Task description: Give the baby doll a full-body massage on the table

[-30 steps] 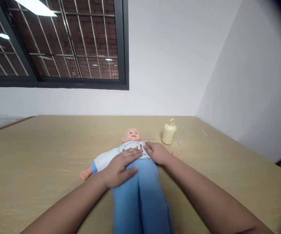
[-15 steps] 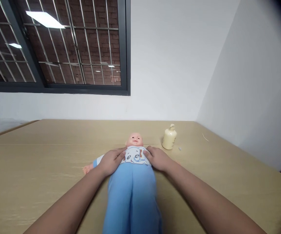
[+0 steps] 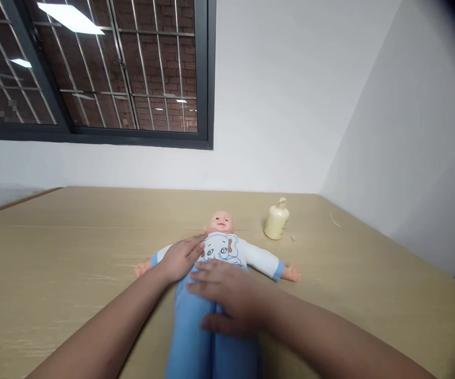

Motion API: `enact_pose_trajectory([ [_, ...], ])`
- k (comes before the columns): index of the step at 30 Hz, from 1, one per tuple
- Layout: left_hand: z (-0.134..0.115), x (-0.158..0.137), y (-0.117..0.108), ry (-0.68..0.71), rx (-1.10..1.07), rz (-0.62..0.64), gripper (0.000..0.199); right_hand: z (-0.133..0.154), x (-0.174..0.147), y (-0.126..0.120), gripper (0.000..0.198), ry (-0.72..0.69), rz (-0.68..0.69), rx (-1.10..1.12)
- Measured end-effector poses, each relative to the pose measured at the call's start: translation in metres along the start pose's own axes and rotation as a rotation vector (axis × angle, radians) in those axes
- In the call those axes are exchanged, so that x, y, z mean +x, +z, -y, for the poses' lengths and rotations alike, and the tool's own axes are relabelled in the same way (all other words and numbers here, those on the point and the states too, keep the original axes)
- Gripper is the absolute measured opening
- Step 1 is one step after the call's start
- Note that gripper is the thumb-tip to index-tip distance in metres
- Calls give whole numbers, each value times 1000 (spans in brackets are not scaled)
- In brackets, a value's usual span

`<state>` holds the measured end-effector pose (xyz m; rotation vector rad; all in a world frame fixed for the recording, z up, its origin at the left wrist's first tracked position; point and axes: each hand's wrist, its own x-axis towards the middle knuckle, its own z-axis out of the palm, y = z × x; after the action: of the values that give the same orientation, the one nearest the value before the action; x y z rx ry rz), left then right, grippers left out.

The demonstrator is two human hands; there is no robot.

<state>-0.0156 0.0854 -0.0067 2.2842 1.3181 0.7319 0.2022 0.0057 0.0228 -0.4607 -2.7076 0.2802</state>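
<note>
A baby doll (image 3: 221,222) lies on its back on the table, head away from me and arms spread. It wears a white top (image 3: 224,246) with an elephant face and blue cuffs, and blue trousers (image 3: 195,316). My left hand (image 3: 182,258) rests on the doll's side at the chest, fingers stretched out. Over the waist and upper legs is my right hand (image 3: 231,295), slightly blurred, with fingers spread and pointing left. Whether it touches the cloth I cannot tell. It hides part of the trousers.
A cream pump bottle (image 3: 276,221) stands on the tan table (image 3: 93,210) right of the doll's head. Beside it lies a small pale bit (image 3: 293,238), and farther right a thin string (image 3: 335,220). White walls and a barred window (image 3: 132,68) rise behind.
My right hand has left the doll's chest side and come down and left over its waist, uncovering the doll's arm at the right. My left hand stays put. The view has shifted slightly.
</note>
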Motion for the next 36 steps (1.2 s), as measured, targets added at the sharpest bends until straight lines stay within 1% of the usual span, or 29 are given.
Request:
enact_pose_trajectory([
  [1, 0, 0, 0, 2, -2, 4, 59, -9, -1, -1, 63, 76, 3, -14],
  [4, 2, 1, 2, 29, -3, -5, 57, -42, -9, -4, 67, 209, -69, -50],
  [8, 2, 0, 4, 37, -9, -39, 54, -76, -18, -2, 55, 351, -193, -31],
  [12, 2, -1, 7, 24, -42, -107, 51, -89, -24, 0, 43, 592, -339, -71],
  [14, 1, -3, 8, 20, -59, -171, 48, -92, -25, -1, 40, 701, -335, -107],
  [16, -4, -7, 7, 39, -61, -250, 44, -94, -25, -2, 40, 757, -302, -131],
  [18, -17, -15, 6, 138, -62, -282, 38, -96, -26, -2, 39, 770, -289, -146],
  [19, -26, -20, 5, 222, -71, -264, 35, -97, -26, -2, 39, 769, -290, -152],
  [20, -37, -25, 4, 333, -80, -201, 34, -98, -26, -1, 38, 768, -291, -156],
  [22, -61, -36, 2, 553, -117, -13, 38, -98, -26, -1, 37, 765, -293, -158],
  [23, -72, -41, 2, 624, -114, 79, 41, -98, -26, 0, 37, 763, -296, -157],
  [24, -81, -44, 2, 642, -82, 163, 46, -98, -25, 0, 36, 761, -301, -153],
  [26, -92, -46, 2, 616, -3, 258, 55, -98, -25, 0, 35, 751, -312, -133],
  [27, -94, -44, 2, 581, 42, 281, 60, -98, -25, 0, 34, 745, -314, -120],
  [29, -92, -39, 2, 509, 119, 285, 64, -97, -24, -1, 32, 732, -316, -96],
  [31, -83, -31, 2, 443, 167, 253, 63, -96, -23, -2, 32, 720, -320, -76],
  [33, -70, -23, 3, 377, 182, 196, 57, -95, -23, -3, 31, 709, -330, -52],
  [35, -54, -15, 5, 300, 153, 141, 48, -94, -23, -4, 30, 705, -340, -33],
  [36, -46, -12, 5, 242, 112, 93, 47, -93, -22, -4, 30, 706, -343, -29],
])
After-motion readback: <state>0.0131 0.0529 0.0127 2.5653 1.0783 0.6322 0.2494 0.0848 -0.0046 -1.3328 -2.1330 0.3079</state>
